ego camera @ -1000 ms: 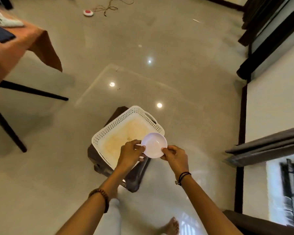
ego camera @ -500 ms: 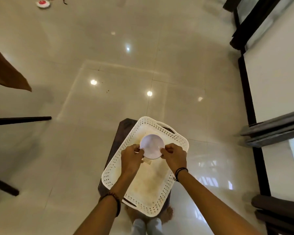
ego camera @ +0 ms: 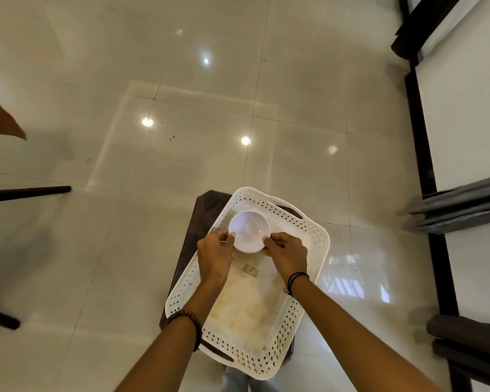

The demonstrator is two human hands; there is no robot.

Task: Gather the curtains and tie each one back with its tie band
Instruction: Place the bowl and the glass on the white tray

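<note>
A small white bowl (ego camera: 249,231) is held over the far end of a white perforated tray (ego camera: 314,241). My left hand (ego camera: 215,254) pinches the bowl's left rim and my right hand (ego camera: 286,251) pinches its right rim. Whether the bowl touches the tray floor I cannot tell. Grey gathered curtains (ego camera: 458,206) hang at the right wall beside a window, and another dark bundle of curtain (ego camera: 464,332) shows lower right. No tie band is visible.
The tray sits on a dark wooden stool (ego camera: 207,210) on a glossy tiled floor (ego camera: 153,250). A small tag (ego camera: 251,270) lies in the tray. Black table legs (ego camera: 26,191) and an orange cloth corner (ego camera: 0,120) are at the left.
The view has swung so the tray lies lengthwise below me. Both hands have carried the bowl from the tray's near edge to over its far end and lowered it.
</note>
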